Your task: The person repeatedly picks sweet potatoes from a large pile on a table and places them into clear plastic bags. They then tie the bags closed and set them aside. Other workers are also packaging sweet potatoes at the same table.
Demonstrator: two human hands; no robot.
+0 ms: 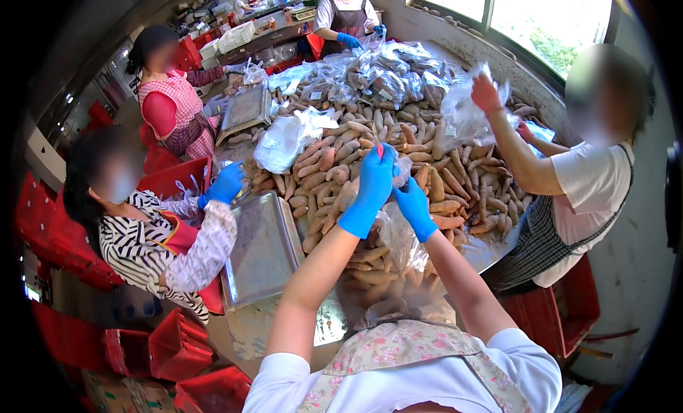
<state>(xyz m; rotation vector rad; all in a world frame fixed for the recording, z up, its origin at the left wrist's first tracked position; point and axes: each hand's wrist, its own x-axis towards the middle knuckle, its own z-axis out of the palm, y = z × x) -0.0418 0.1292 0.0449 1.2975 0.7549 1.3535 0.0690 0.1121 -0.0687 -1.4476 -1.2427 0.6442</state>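
Observation:
Both my hands wear blue gloves and meet in front of me over a large heap of sweet potatoes (341, 173). My left hand (373, 183) is raised, its fingers closed around a small item with a red tip (380, 150), too small to name. Just below it to the right, my right hand (415, 205) grips the gathered top of a clear plastic bag (400, 237). The bag hangs under my hands, and sweet potatoes show through or behind it. A white plastic bag bundle (280, 143) lies on the heap to the left.
Metal trays (261, 247) (246, 111) stand at the table's left side. Filled bags (379, 74) are piled at the back. One co-worker (576, 183) lifts a bag at right; two others stand left, another behind. Red crates (179, 343) (565, 311) stand on the floor.

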